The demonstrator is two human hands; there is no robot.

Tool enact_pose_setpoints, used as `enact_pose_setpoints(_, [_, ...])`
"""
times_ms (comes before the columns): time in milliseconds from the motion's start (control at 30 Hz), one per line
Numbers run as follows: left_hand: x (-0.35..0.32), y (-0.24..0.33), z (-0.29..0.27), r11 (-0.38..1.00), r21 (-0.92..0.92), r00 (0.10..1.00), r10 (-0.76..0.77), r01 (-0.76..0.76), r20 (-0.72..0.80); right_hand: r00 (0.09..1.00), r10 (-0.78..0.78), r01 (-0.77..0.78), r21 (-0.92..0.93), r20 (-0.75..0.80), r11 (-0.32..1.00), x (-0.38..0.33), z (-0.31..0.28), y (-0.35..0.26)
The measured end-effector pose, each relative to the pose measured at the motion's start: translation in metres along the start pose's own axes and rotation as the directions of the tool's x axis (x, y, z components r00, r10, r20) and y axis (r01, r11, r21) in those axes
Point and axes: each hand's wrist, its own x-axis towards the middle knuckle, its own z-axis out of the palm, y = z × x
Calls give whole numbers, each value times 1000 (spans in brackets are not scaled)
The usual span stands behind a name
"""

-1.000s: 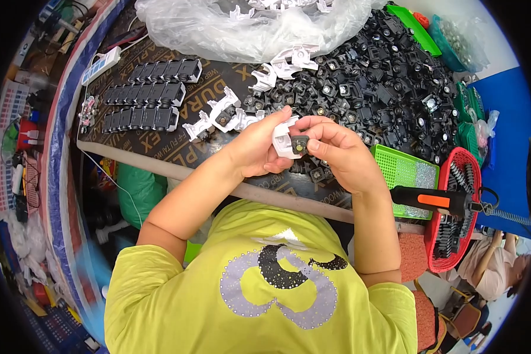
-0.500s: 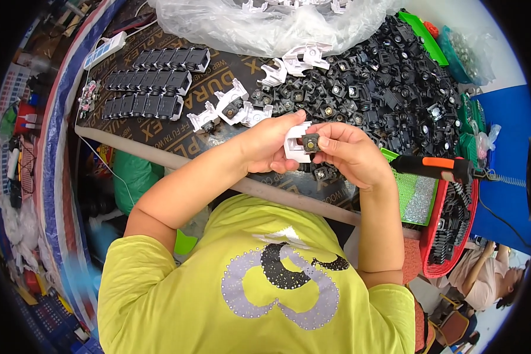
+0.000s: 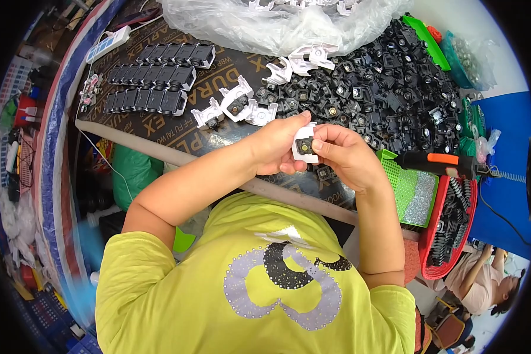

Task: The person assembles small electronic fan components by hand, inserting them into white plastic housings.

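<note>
Hands: left (image 3: 274, 144) and right (image 3: 348, 154) both pinch one white part (image 3: 305, 146).
Looks light, stiff plastic; grip its edges, near the black pile (image 3: 383, 94).

One head view — high, close, facing down on the workbench (image 3: 159, 127).

Near frame centre, left hand (image 3: 274, 147) and right hand (image 3: 345, 156) meeting around a small white plastic housing (image 3: 305, 144) with a dark insert, pinched by fingers from both sides. Just above, a heap of black parts (image 3: 383, 94) spreading to the upper right. Loose white housings (image 3: 236, 106) lying left of the heap. Rows of assembled black pieces (image 3: 153, 79) in the upper left. Clear plastic bag (image 3: 265, 23) along the top. Orange-and-black tool (image 3: 439, 162) at right, over a green tray (image 3: 410, 189) and a red basket (image 3: 448, 230).
</note>
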Motion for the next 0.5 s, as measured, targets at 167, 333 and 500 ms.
enact_pose_setpoints(167, [-7,-5,6,999,-2,996,40,-40,-77,998,-29,27,-36,-57,999,1,11,6])
enact_pose_setpoints(333, [-37,-5,3,946,283,964,212,-161,-160,974,-224,222,-65,-24,973,2,32,23])
enact_pose_setpoints(500, [-88,9,-37,74,997,768,638,-5,-44,818,-573,322,-784,-51,531,13,10,0])
